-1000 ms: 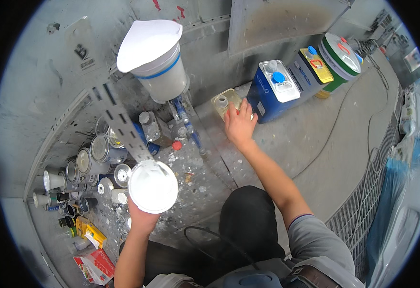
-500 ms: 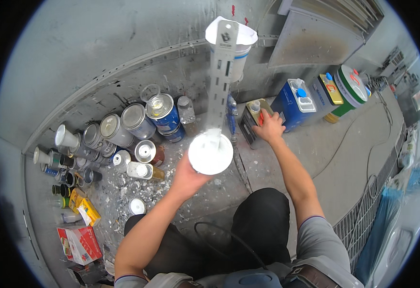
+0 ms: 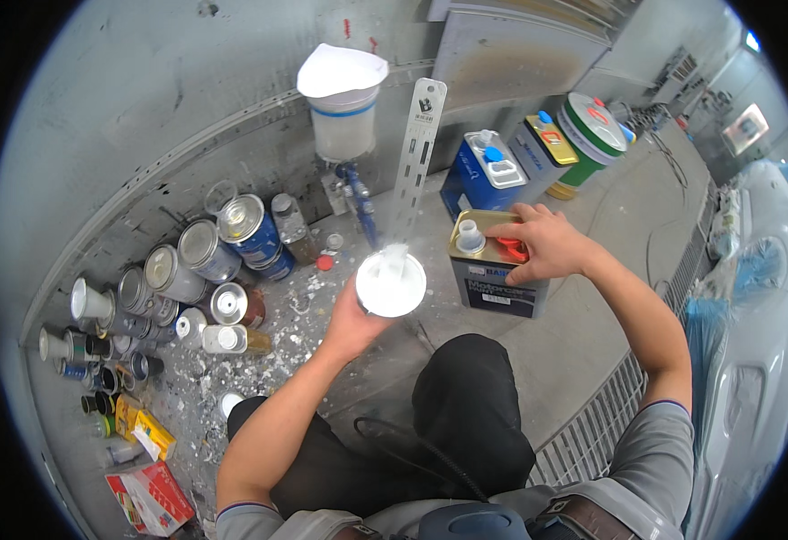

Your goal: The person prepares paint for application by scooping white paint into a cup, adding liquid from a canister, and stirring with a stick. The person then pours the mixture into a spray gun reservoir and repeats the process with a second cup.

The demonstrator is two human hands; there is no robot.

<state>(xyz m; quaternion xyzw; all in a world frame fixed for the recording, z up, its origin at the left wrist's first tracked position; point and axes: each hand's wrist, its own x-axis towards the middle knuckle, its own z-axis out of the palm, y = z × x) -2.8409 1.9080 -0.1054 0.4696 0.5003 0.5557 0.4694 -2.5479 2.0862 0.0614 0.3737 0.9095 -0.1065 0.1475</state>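
Observation:
My left hand point(image 3: 354, 324) is wrapped round a cup point(image 3: 420, 300) of white paint point(image 3: 389, 292). A long slotted mixing stick point(image 3: 416, 153) stands in the paint, its lower end coated white. To the right, my right hand point(image 3: 549, 241) grips the red handle point(image 3: 513, 251) on top of a dark rectangular paint tin point(image 3: 531, 303). The tin has a gold-coloured top and a clear plastic spout cap point(image 3: 470, 236). It is upright, and whether its base touches the floor I cannot tell. My fingers partly cover the handle.
A white paper cone point(image 3: 342, 72) sits in a translucent cup point(image 3: 344, 130) above a blue spray gun point(image 3: 360, 198) by the wall. Several paint cans point(image 3: 200, 247) line the left. Blue tin point(image 3: 484, 175) and green-white drum point(image 3: 592, 130) stand far right; a plastic-draped car panel point(image 3: 745, 360) is at right.
My right hand has brought the paint tin away from the blue tin, nearer to me. The view has swung to the right. My left hand still holds the cup.

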